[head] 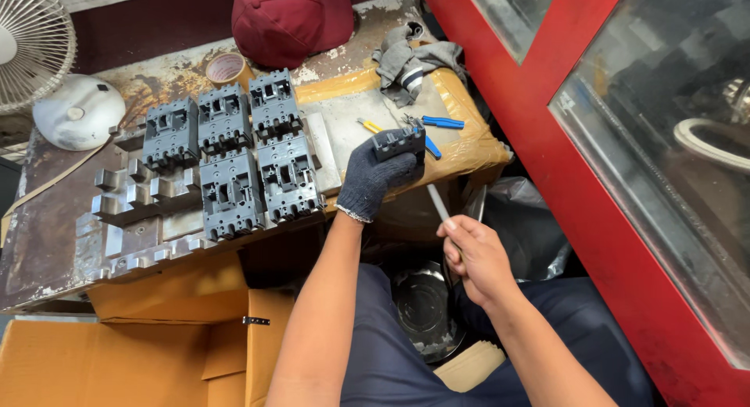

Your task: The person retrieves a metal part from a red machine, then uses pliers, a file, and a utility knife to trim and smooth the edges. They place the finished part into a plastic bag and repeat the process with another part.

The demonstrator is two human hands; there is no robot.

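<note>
at centre frame, left hand [377, 180] in a dark knit glove, clamped around a small dark grey breaker housing [398, 142], lifted just above the edge of the workbench [47, 243]. just below and right of it, bare right hand [475, 255] clenched on a handle, a thin pale shaft [437, 201] angling up toward the underside of the housing; whether the tip touches or sits in anything cannot be told, hidden behind the glove. to the left of centre, five matching grey housings [234, 145] lined up in two rows on the bench, metal brackets [129, 192] beside them at left. behind the gloved hand, blue-handled pliers [433, 130] on a tape-wrapped board, grey rag [410, 63] above them, dark red cap [291, 20] at top centre, white fan [31, 44] at upper left, roll of tape [226, 67] near the cap. bottom left, open cardboard box [117, 352]; bottom centre, a metal bowl [422, 305] between the knees. risks, judged from here: shaft skidding off the plastic and jabbing the gloved palm, since the tool points straight at that hand; housing held in mid-air with no support, so a hard push could twist it loose and drop it toward the bowl or floor; too much force at an angle could chip the moulded plastic.
</note>
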